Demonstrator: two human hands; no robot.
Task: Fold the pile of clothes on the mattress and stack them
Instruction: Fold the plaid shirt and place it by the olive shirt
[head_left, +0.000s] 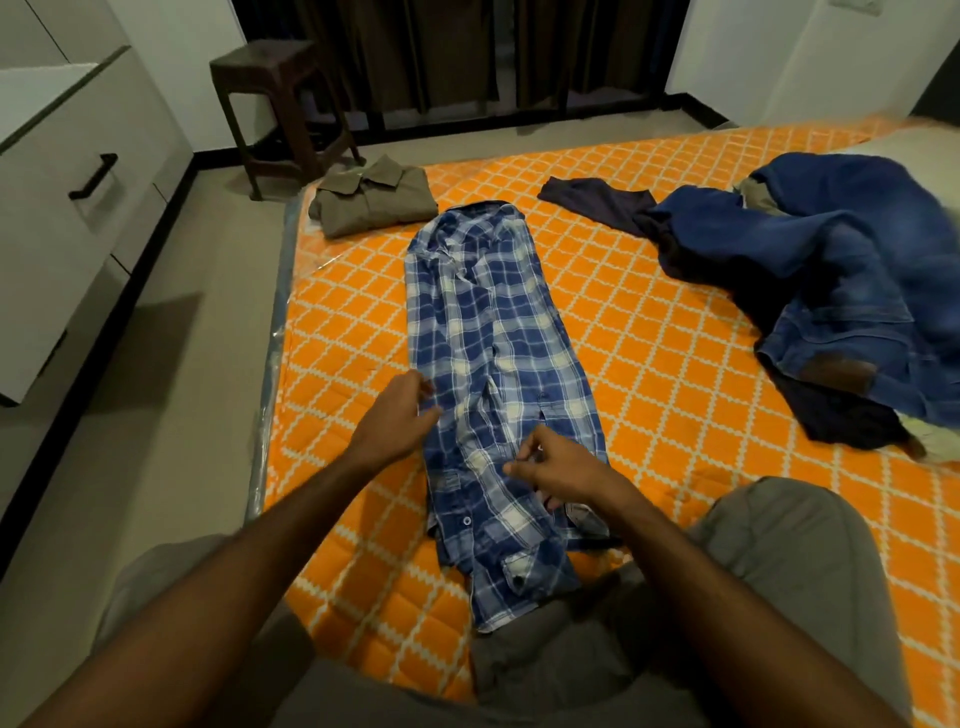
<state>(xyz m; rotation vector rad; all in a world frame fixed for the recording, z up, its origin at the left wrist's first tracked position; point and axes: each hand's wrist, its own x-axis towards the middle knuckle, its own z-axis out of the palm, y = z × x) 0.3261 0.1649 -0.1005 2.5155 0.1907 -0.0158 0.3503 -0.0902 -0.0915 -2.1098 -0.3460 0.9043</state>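
My left hand (397, 415) is at the left edge of the blue plaid shirt (493, 332), fingers curled in with the tips meeting the cloth; it looks like a pinch on that edge, though the fingertips are partly hidden behind the hand. My right hand (558, 470) sits lower down, over the middle of the shirt, fingers loosely curled and the thumb and forefinger close together above the fabric. I cannot tell whether they have any cloth between them.

The shirt lies lengthwise away from me on the orange quilted mattress (649, 322), folded into a long narrow strip with its collar at the far end and its hem and a buttoned cuff nearest my knees. My legs in grey trousers (779, 545) are on either side of its near end.

Beyond the collar, at the far left corner of the mattress, sits a folded olive shirt (371, 200), just apart from the plaid one. To the right, well apart, is the unfolded pile: blue jeans (831, 260) heaped over a dark navy garment (597, 200), with a bit of pale cloth showing at the near edge.

Off the mattress, a brown plastic stool (280, 98) stands on the floor by dark curtains (441, 47), and a white drawer unit (67, 197) runs along the left.
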